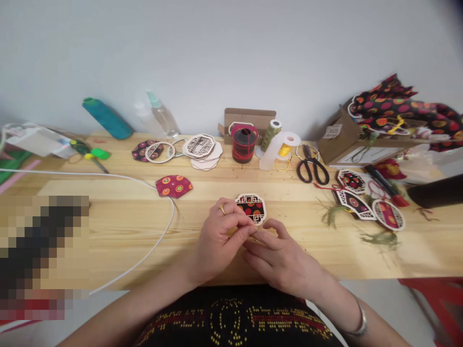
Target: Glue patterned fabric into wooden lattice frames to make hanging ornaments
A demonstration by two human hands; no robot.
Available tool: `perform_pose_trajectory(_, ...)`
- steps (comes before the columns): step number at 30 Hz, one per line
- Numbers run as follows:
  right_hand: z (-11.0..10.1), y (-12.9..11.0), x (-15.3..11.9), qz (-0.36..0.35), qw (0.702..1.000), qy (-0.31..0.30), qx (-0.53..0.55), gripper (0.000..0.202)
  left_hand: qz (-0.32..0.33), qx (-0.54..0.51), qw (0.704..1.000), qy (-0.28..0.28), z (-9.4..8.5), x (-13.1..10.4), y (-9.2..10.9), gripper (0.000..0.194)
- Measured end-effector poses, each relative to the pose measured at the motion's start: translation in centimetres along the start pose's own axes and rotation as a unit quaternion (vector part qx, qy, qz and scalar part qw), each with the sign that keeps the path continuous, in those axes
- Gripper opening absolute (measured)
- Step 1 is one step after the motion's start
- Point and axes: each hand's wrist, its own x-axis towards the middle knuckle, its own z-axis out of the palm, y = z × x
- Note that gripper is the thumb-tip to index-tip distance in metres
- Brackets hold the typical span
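My left hand (pixel 224 236), with a ring on one finger, is closed in a pinch near the front of the table. My right hand (pixel 280 255), wearing a silver bangle, meets it with bent fingers, the fingertips of both hands touching. Whatever lies between them is too small to make out. Just beyond the fingers lies an octagonal wooden lattice frame (pixel 258 197) backed with dark patterned fabric (pixel 251 209), partly covered by my left hand. A loose maroon fabric piece (pixel 174 186) lies farther to the left.
A white cable (pixel 170 217) loops across the left. Behind stand a red thread spool (pixel 243 149), a yellow thread spool (pixel 287 144), black-handled scissors (pixel 313 171) and stacked lattice frames (pixel 200 147). Finished ornaments (pixel 388 214) and a fabric-filled cardboard box (pixel 336 137) are at right.
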Motion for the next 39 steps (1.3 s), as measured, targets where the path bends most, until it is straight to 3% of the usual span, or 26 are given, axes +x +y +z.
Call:
perform_pose_trajectory(5,-0.2,-0.3,-0.3,-0.008,1.0,0.02,-0.003,0.024,-0.035,-0.023,0.999,-0.012,-0.1,-0.3,-0.1,0.013)
perform_pose_trajectory(10,-0.2,0.9,-1.4,0.044,0.996,0.07,0.022,0.027,-0.061,-0.069,0.995,-0.031,-1.1,-0.5,0.2,0.024)
perform_pose_trajectory(12,-0.1,1.5,-1.9,0.065,0.994,0.079,0.029,0.032,-0.032,-0.088,0.991,-0.094,-1.4,-0.6,0.5,0.033)
perform_pose_trajectory(15,-0.1,1.8,-2.3,0.096,0.99,0.087,0.05,0.04,0.04,-0.094,0.966,-0.239,-1.7,-0.7,0.9,0.038)
perform_pose_trajectory(16,-0.1,1.9,-2.4,0.108,0.988,0.09,0.062,0.04,0.05,-0.086,0.955,-0.278,-1.7,-0.8,0.9,0.032)
perform_pose_trajectory(18,-0.1,1.8,-2.4,0.127,0.983,0.101,0.081,0.037,0.041,-0.056,0.95,-0.304,-1.7,-0.9,0.8,0.01)
perform_pose_trajectory(23,0.1,1.7,-2.3,0.143,0.977,0.136,0.078,0.011,0.009,-0.009,0.977,-0.212,-1.4,-1.0,0.0,0.014)
perform_pose_trajectory(27,0.4,1.7,-2.3,0.151,0.974,0.153,0.077,0.021,0.034,0.001,0.989,-0.144,-1.0,-0.8,-0.2,0.04)
perform_pose_trajectory(31,0.7,1.9,-2.2,0.177,0.963,0.182,0.095,0.018,0.037,0.045,0.995,-0.077,-0.6,-0.1,0.0,0.025)
perform_pose_trajectory(33,0.6,2.1,-2.1,0.202,0.959,0.174,0.097,0.032,0.041,0.098,0.992,-0.071,-0.4,0.4,0.0,0.016)
perform_pose_trajectory(35,0.4,2.5,-1.7,0.224,0.956,0.167,0.086,0.046,0.051,0.147,0.985,-0.075,-0.3,0.9,-0.3,0.026)
perform_pose_trajectory(37,-0.2,3.1,-1.0,0.234,0.953,0.177,0.076,0.048,0.063,0.171,0.982,-0.059,-0.1,1.1,-1.0,0.038)
perform_pose_trajectory(39,-0.9,3.8,0.4,0.231,0.951,0.191,0.077,0.04,0.085,0.183,0.979,-0.03,-0.1,1.1,-1.8,0.023)
